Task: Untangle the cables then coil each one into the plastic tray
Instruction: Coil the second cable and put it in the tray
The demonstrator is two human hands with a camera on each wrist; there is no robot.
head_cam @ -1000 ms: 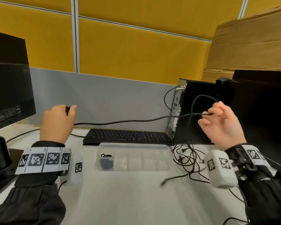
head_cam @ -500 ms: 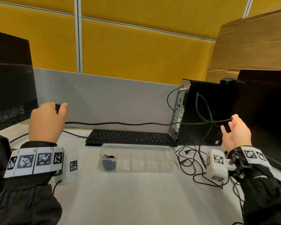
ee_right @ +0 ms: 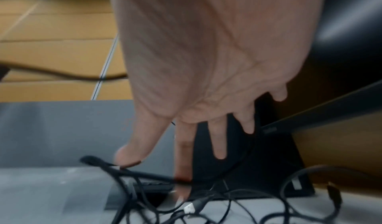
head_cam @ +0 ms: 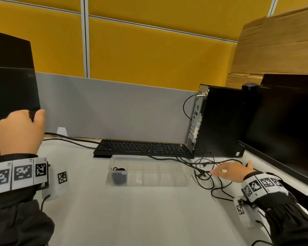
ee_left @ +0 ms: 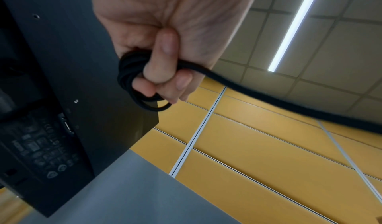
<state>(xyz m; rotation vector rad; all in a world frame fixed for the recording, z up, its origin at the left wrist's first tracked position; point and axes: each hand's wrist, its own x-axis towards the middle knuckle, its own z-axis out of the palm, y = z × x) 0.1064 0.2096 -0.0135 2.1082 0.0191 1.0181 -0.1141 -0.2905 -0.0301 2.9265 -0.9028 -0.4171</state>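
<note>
My left hand (head_cam: 32, 119) is raised at the left, its fingers (ee_left: 159, 67) curled round several loops of a black cable (ee_left: 128, 77). The cable's free length (head_cam: 69, 139) sags to the table and runs right, past the keyboard's front, into a tangle of thin black cables (head_cam: 206, 176). Over that tangle my right hand (head_cam: 220, 172) lies low with spread, straight fingers. Its thumb (ee_right: 132, 154) and forefinger touch a cable strand (ee_right: 144, 173). The clear plastic tray (head_cam: 167, 176) stands mid-table, with a coiled black cable (head_cam: 119, 175) in its leftmost compartment.
A black keyboard (head_cam: 142, 148) lies behind the tray. A PC tower (head_cam: 219, 121) and a monitor (head_cam: 283, 130) stand at the right, and another monitor (head_cam: 11, 77) at the left. A grey partition closes the back. White tabletop spreads in front of the tray.
My right hand let go of the cable it held stretched in the air and dropped onto the tangle. The cable went slack onto the table. My left hand kept its coil.
</note>
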